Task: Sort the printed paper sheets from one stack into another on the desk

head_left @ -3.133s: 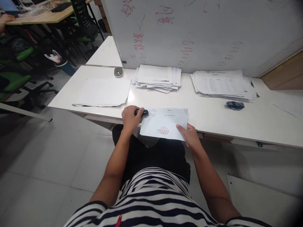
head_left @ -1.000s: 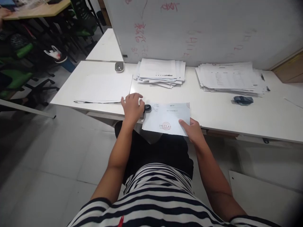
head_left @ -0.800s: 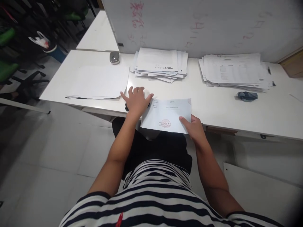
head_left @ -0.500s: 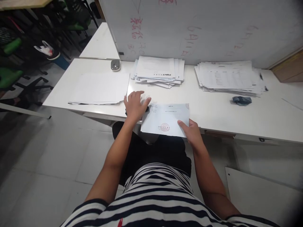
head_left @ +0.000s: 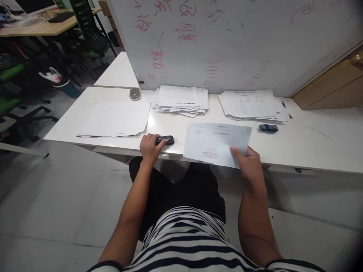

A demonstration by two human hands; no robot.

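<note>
Pinches a pale blue paper (head_left: pixel 217 138) with the right hand (head_left: pixel 249 162), near its lower right corner. Reaches out over the front edge of the surface (head_left: pixel 297 149), thin and flat, showing faint lines of print and a round red stamp low down. Grips a black stapler (head_left: pixel 168 140) in the left hand (head_left: pixel 150 148), near that edge.

The bare left hand (head_left: pixel 150 147) grips with fingers bent forward, thumb angled inward, its bare forearm (head_left: pixel 132 202) slanting inward. The bare right hand (head_left: pixel 248 164) pinches, thumb on top, fingers mostly hidden, hand tilted inward above a bent elbow.
</note>
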